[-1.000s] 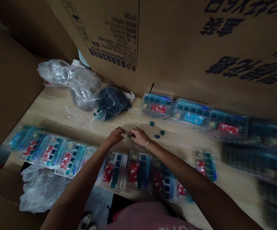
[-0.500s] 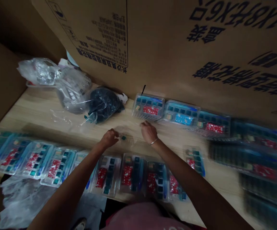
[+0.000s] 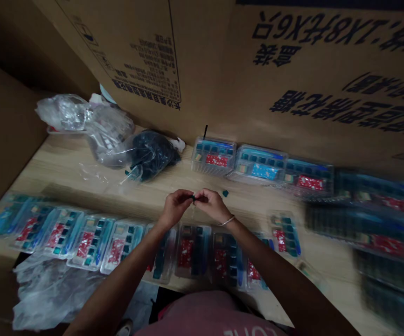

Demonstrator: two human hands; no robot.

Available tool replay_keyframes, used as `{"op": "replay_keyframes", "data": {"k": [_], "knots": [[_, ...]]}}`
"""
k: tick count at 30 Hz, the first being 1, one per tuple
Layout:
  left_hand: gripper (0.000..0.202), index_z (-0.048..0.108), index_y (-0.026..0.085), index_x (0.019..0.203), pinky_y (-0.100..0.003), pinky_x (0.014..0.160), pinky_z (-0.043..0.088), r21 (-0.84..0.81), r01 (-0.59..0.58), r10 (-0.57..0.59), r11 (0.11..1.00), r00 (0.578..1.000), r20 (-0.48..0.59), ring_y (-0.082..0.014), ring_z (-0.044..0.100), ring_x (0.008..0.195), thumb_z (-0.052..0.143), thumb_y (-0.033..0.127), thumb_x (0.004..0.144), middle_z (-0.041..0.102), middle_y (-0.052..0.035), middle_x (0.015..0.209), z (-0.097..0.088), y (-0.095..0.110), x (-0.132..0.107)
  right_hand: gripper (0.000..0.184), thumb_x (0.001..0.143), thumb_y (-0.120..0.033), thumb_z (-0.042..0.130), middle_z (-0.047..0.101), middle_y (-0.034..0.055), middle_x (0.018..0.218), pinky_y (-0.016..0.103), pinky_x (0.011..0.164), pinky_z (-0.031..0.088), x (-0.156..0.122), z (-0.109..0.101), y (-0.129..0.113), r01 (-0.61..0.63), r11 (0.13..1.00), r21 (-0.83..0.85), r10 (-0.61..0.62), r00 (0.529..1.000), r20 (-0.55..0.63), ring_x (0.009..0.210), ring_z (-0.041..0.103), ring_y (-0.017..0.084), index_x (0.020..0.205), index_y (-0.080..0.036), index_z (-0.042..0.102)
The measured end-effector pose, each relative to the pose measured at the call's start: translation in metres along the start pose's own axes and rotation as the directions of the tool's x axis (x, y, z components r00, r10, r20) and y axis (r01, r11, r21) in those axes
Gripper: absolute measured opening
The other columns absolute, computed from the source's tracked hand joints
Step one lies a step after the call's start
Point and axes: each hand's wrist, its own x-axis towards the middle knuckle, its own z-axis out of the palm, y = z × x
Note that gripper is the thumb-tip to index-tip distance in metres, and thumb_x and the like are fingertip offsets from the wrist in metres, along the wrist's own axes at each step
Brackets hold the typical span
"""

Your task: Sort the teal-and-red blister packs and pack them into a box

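Observation:
My left hand and my right hand meet above the middle of the table, fingertips pinched together on a small dark green piece. Its exact kind is too small to make out. Another small dark green piece lies on the wood just beyond my right hand. Below my forearms runs a row of clear plastic trays, holding dark green cubes, a red patterned packet and a blue strip. Behind my hands, at the back, lies a plastic bag of dark green pieces.
A large printed cardboard box walls off the back. Filled trays line its foot, and stacked trays stand at the right. Crumpled clear plastic bags sit at the back left; more plastic sheeting hangs at the front left.
My hands, apart before, have come together and now pinch a small dark green piece. A second green piece shows on the table beyond my right hand. The view has shifted slightly.

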Motion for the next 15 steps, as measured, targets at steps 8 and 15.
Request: {"op": "replay_keyframes", "data": {"k": [8, 15], "knots": [[0.026, 0.068, 0.016, 0.075, -0.024, 0.066, 0.048, -0.250, 0.226, -0.245, 0.942, 0.968, -0.047, -0.0103, 0.060, 0.063, 0.076, 0.024, 0.052, 0.068, 0.0006, 0.069, 0.004, -0.001, -0.035, 0.017, 0.062, -0.031, 0.065, 0.065, 0.0009, 0.065, 0.027, 0.061, 0.047, -0.034, 0.006, -0.001, -0.133, 0.990, 0.044, 0.132, 0.991, 0.018, 0.061, 0.059, 0.013, 0.069, -0.016, 0.062], [0.013, 0.066, 0.016, 0.066, -0.023, 0.062, 0.045, -0.094, 0.170, -0.184, 0.981, 0.969, -0.165, -0.0103, 0.057, 0.061, 0.066, 0.018, 0.053, 0.065, 0.0014, 0.064, 0.015, -0.006, -0.045, 0.008, 0.063, -0.015, 0.059, 0.059, -0.0021, 0.052, 0.022, 0.055, 0.038, -0.042, 0.013, -0.011, -0.002, 0.924, -0.382, 0.019, 0.999, 0.042, 0.054, 0.053, 0.011, 0.056, -0.016, 0.062]]}}
